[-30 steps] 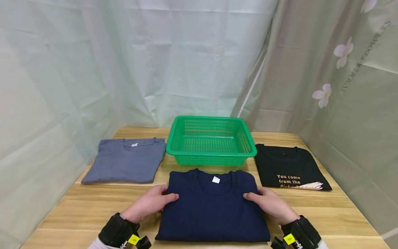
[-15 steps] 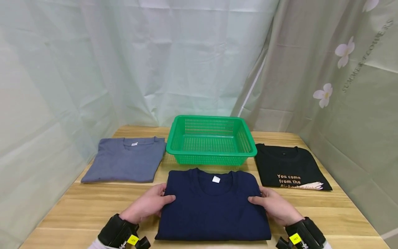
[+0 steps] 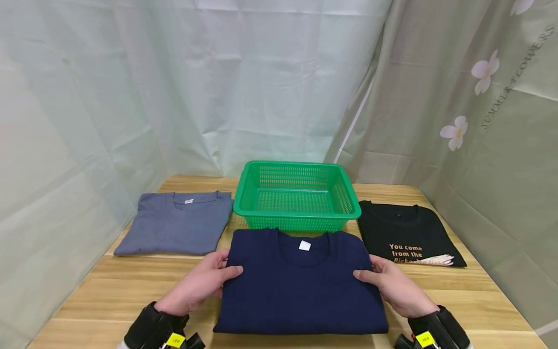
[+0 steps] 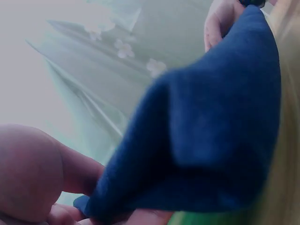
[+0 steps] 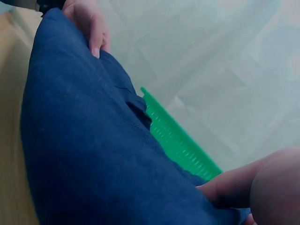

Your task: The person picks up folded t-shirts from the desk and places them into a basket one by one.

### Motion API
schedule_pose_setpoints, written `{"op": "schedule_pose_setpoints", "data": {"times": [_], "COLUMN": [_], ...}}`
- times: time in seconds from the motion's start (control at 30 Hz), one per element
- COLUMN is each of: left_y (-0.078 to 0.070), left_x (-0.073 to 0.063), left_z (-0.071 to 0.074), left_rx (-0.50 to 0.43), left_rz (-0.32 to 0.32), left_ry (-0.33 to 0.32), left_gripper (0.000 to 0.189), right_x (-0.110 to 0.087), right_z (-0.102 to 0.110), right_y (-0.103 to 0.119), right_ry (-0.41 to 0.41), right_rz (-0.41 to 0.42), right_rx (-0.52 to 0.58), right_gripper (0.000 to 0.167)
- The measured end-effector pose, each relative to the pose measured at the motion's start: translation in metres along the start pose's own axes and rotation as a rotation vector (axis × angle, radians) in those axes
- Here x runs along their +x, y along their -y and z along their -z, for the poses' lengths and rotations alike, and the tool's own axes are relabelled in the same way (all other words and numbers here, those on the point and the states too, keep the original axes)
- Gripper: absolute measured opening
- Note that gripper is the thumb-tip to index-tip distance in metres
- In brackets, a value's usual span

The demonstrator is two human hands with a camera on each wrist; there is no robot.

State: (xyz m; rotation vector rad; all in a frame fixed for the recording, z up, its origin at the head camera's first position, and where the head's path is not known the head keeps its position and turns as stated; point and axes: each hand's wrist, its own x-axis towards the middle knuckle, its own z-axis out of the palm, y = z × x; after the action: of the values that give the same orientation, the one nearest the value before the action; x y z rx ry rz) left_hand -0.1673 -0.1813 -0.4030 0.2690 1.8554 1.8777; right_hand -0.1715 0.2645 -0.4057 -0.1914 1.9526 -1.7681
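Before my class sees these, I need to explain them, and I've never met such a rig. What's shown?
There is no machine: the left hand and right hand are a person's own, with black straps at the wrists. The wide picture is from a camera on the head, looking forward and down; the two close ones are from wrist cameras. On the wooden table are a folded grey-blue shirt at left, a folded black printed shirt at right and a green basket between. The hands hold a folded navy shirt by its sides, seemingly just off the table.
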Motion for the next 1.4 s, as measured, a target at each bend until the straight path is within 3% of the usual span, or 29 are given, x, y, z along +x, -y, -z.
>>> {"op": "schedule_pose_setpoints", "data": {"times": [0.2,0.7,1.4], "left_y": [-0.016,-0.047,-0.073], "left_x": [-0.007,-0.017,0.002], "left_z": [0.000,0.000,0.007], "left_rx": [-0.003,0.121,0.175], "left_rz": [-0.026,-0.088,-0.115], "left_ry": [-0.006,-0.069,-0.141], "left_gripper": [0.060,0.060,0.052], "right_x": [-0.009,-0.017,0.002], "right_z": [-0.001,-0.004,-0.001], "right_y": [0.016,0.046,0.080], "right_ry": [-0.010,-0.050,-0.135], "right_rz": [0.032,0.081,0.096], "right_rx": [-0.025,-0.094,-0.152], "right_gripper": [0.070,0.067,0.061]}}
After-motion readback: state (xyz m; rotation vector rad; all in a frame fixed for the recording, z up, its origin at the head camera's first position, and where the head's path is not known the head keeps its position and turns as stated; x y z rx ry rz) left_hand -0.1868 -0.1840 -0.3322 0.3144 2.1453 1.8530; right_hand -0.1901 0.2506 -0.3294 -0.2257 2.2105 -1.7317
